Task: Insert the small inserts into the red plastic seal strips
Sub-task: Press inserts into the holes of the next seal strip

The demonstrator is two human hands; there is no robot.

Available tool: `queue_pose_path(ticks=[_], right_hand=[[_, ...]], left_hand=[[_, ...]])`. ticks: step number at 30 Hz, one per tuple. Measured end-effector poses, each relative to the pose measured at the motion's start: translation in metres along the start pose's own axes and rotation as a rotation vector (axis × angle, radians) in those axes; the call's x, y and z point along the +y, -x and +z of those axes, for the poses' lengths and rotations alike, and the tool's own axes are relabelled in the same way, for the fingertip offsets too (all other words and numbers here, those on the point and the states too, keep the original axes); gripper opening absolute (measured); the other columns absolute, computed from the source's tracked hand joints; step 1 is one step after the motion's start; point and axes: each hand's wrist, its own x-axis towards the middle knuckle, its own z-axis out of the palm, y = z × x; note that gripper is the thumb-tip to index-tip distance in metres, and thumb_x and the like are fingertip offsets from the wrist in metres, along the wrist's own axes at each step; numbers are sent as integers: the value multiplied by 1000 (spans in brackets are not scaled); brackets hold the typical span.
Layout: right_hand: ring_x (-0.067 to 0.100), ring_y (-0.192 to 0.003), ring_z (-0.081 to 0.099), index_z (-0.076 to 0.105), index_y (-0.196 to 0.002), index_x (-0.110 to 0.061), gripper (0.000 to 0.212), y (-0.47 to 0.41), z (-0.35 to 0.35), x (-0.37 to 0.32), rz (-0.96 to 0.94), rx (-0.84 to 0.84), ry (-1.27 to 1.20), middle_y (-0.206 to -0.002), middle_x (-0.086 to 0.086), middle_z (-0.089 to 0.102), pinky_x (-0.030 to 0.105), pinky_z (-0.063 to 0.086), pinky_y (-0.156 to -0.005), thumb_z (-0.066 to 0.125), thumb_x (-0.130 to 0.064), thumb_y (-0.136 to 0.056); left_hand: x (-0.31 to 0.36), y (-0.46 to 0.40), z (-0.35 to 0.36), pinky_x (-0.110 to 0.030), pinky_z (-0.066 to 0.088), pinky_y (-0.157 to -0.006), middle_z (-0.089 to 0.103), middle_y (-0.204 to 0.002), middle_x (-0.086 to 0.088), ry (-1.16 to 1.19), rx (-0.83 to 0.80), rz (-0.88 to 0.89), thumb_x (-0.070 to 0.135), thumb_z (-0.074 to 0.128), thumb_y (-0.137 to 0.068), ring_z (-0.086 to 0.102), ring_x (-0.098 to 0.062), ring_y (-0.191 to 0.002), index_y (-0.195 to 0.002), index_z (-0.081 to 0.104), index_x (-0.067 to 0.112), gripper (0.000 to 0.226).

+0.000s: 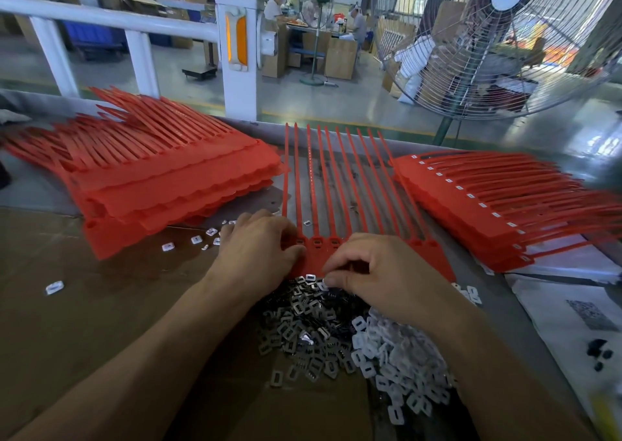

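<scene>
A red seal strip sheet [336,184] lies flat in the middle of the work table [471,144], its long tails fanned away from the person and its row of heads nearest them. The left hand [259,248] rests on the left end of that row, fingers curled down over the heads and holding the sheet in place. The right hand [373,272] sits just right of it, over the near edge of the sheet, thumb and fingertips pinched together right at the top of the pile of small inserts [323,333]; whether a piece is actually caught in the pinch I cannot tell. The pile, dark metal pieces beside white plastic ones, lies directly below both hands on cardboard [84,322]. A stack of red sheets [161,178] lies to the left, and another stack [498,201], with white inserts showing in its heads, to the right
</scene>
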Motion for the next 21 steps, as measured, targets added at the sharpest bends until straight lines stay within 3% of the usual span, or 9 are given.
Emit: queue_pose_path(ticks=[8, 15, 21], right_hand=[[0, -82, 63, 75, -81, -32, 17, 4, -3, -1, 36, -43, 78, -86, -17, 66, 23, 52, -72, 87, -44, -78], [-5, -86, 60, 73, -82, -32, 13, 2, -1, -1, 24, -64, 130, -86, -19, 63, 16, 42, -70, 85, -37, -82], [-7, -73, 61, 68, -81, -34, 15, 4, -1, 0, 21, -37, 71, -82, -29, 66, 12, 44, -60, 81, -34, -88]], left_hand=[[0, 0, 1, -44, 28, -107, 59, -123, 9, -4, 2, 2, 50, 65, -91, 45, -20, -123, -120, 68, 37, 31], [0, -1, 1, -44, 28, -106, 58, -123, 9, -4, 0, -2, 49, 65, -91, 45, -20, -122, -120, 68, 37, 31], [0, -1, 0, -43, 28, -106, 59, -122, 8, -10, 4, -2, 50, 65, -91, 46, -20, -122, -119, 68, 37, 31]])
